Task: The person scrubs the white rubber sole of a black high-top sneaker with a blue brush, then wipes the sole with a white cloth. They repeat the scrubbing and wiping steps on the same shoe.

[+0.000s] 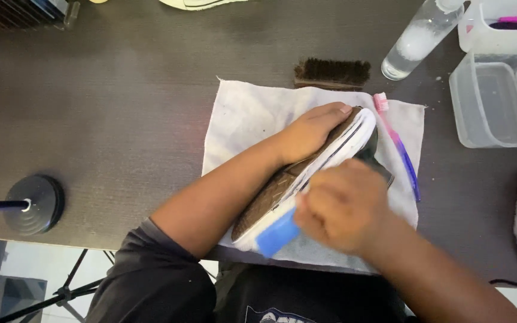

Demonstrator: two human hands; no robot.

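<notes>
Right hand (345,206), blurred in the head view, is curled shut around a blue brush handle (277,233) whose end pokes out toward the person's body, and it presses against the white sole edge of a shoe (306,173). That shoe stands tipped on its side directly under and just beyond this hand, brown tread turned toward the left, toe pointing away from the person. Left hand (312,131) lies flat with fingers spread along the tread near the toe, palm touching the sole, steadying the shoe from the far side. Beneath both hands a white cloth (240,119) is spread on the dark table (121,107). A pink and purple toothbrush (397,143) lies on the cloth just beside the shoe's toe. At the cloth's far edge rests a dark bristle brush (332,73). Farther right stand a clear plastic bottle (417,39) and a clear plastic tub (489,104), well apart from the shoe.
</notes>
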